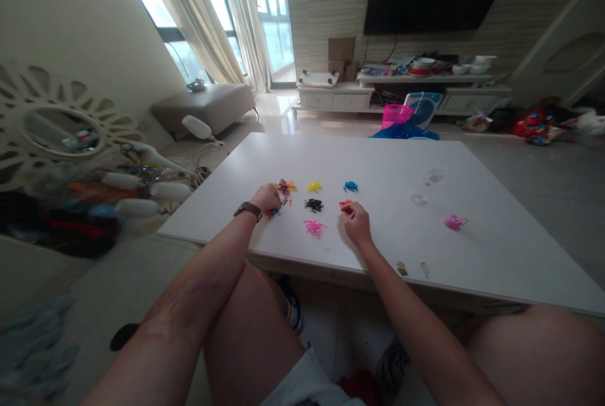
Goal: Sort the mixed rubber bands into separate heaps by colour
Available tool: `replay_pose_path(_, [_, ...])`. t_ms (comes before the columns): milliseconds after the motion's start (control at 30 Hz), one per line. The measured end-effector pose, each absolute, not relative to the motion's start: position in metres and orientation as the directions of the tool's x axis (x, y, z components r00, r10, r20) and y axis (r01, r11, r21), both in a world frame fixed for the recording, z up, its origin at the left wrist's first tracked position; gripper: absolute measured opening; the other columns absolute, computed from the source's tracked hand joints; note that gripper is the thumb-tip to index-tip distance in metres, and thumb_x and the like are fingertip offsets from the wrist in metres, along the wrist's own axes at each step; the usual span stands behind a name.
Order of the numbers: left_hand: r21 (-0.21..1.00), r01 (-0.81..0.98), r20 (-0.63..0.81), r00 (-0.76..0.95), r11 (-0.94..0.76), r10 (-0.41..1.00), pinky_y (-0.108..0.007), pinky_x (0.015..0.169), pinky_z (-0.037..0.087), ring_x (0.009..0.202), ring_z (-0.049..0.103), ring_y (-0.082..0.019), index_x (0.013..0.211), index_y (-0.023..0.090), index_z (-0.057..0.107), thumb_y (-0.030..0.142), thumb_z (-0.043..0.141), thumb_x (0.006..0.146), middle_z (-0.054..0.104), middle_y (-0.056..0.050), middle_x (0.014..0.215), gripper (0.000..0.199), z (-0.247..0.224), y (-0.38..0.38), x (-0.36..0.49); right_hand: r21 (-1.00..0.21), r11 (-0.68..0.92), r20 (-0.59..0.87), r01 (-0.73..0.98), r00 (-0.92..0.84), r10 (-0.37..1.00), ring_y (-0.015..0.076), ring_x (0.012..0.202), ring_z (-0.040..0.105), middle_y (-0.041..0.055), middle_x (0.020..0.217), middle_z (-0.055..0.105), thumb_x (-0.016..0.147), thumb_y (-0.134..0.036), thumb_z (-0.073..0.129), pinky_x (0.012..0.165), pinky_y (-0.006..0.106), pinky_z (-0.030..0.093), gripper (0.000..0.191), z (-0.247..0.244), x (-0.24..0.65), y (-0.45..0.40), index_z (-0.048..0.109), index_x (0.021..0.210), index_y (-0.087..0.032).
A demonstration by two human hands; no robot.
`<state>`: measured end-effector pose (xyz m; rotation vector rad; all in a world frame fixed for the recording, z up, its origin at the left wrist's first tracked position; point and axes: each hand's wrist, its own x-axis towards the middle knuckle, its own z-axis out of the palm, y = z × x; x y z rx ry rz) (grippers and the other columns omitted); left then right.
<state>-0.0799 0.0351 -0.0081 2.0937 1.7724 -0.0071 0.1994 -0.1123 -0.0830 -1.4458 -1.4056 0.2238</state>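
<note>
On the white table (pixel 378 160) lie small heaps of tiny coloured pieces, too small to name exactly. My left hand (pixel 267 197), a watch (pixel 248 209) on its wrist, is closed at the edge of a mixed-colour heap (pixel 285 188); whatever its fingers hold is hidden. My right hand (pixel 356 222) is pinched over a small red heap (pixel 345 203), and I cannot make out what is in it. Between the hands are a yellow heap (pixel 314 186), a black heap (pixel 314 205) and a pink heap (pixel 314 228). A blue heap (pixel 350 186) lies beyond my right hand.
To the right on the table are a clear plastic container (pixel 435 176), a clear ring (pixel 418 199) and a pink object (pixel 454 222). A small yellow figure (pixel 401 268) lies near the front edge. A pink basket (pixel 396 116) stands behind the table.
</note>
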Motion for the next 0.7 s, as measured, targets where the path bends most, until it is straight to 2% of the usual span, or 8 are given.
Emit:
replay_pose_path(133, [0.382, 0.917, -0.272, 0.231, -0.115, 0.934, -0.020, 0.049, 0.038, 0.056, 0.056, -0.013, 0.057, 0.015, 0.069, 0.012, 0.077, 0.052, 0.062, -0.001, 0.052, 0.010, -0.007, 0.035, -0.082, -0.746, 0.258, 0.515, 0.614, 0.287, 0.808, 0.0198, 0.073, 0.054, 0.0034, 0.077, 0.060, 0.075, -0.015, 0.052, 0.072, 0.034, 0.045, 0.008, -0.083, 0.199, -0.112, 0.058, 0.073, -0.021])
replay_pose_path(267, [0.543, 0.834, -0.259, 0.280, -0.100, 0.924, -0.020, 0.046, 0.035, 0.050, 0.051, -0.010, 0.060, 0.014, 0.069, 0.016, 0.077, 0.056, 0.058, 0.001, 0.050, 0.009, 0.001, 0.033, -0.090, -0.743, 0.260, 0.519, 0.616, 0.287, 0.805, 0.0199, 0.073, 0.054, 0.0031, 0.076, 0.060, 0.075, -0.014, 0.052, 0.072, 0.034, 0.045, 0.009, -0.083, 0.199, -0.113, 0.057, 0.073, -0.021])
replay_pose_path(400, [0.769, 0.639, -0.303, 0.403, -0.028, 0.864, -0.020, 0.052, 0.044, 0.054, 0.057, -0.011, 0.063, 0.013, 0.069, 0.020, 0.081, 0.057, 0.064, 0.000, 0.055, 0.015, 0.007, 0.026, -0.090, -0.730, 0.271, 0.530, 0.627, 0.269, 0.804, 0.0205, 0.074, 0.055, 0.0034, 0.078, 0.061, 0.075, -0.013, 0.053, 0.074, 0.035, 0.046, 0.010, -0.082, 0.199, -0.113, 0.058, 0.073, -0.021])
replay_pose_path(467, [0.837, 0.547, -0.335, 0.483, 0.019, 0.809, -0.022, 0.059, 0.050, 0.060, 0.063, -0.013, 0.062, 0.013, 0.067, 0.019, 0.084, 0.056, 0.068, -0.003, 0.060, 0.019, 0.008, 0.022, -0.083, -0.708, 0.302, 0.551, 0.638, 0.233, 0.801, 0.0209, 0.076, 0.055, 0.0038, 0.079, 0.061, 0.078, -0.013, 0.055, 0.075, 0.036, 0.046, 0.010, -0.082, 0.198, -0.114, 0.059, 0.076, -0.021])
replay_pose_path(567, [0.868, 0.497, -0.335, 0.592, -0.005, 0.733, -0.025, 0.066, 0.055, 0.067, 0.069, -0.016, 0.064, 0.013, 0.070, 0.021, 0.088, 0.056, 0.073, -0.006, 0.067, 0.021, 0.007, 0.015, -0.065, -0.655, 0.378, 0.582, 0.655, 0.118, 0.804, 0.0220, 0.080, 0.057, 0.0044, 0.081, 0.062, 0.085, -0.017, 0.058, 0.079, 0.038, 0.047, 0.008, -0.080, 0.195, -0.116, 0.063, 0.081, -0.021])
replay_pose_path(700, [0.856, 0.500, -0.302, 0.688, -0.129, 0.660, -0.025, 0.065, 0.054, 0.066, 0.068, -0.016, 0.066, 0.013, 0.073, 0.023, 0.088, 0.057, 0.074, -0.006, 0.068, 0.020, 0.005, 0.007, -0.039, -0.570, 0.475, 0.588, 0.670, -0.071, 0.806, 0.0238, 0.088, 0.060, 0.0058, 0.087, 0.065, 0.092, -0.026, 0.063, 0.083, 0.039, 0.048, 0.006, -0.078, 0.190, -0.121, 0.068, 0.090, -0.022])
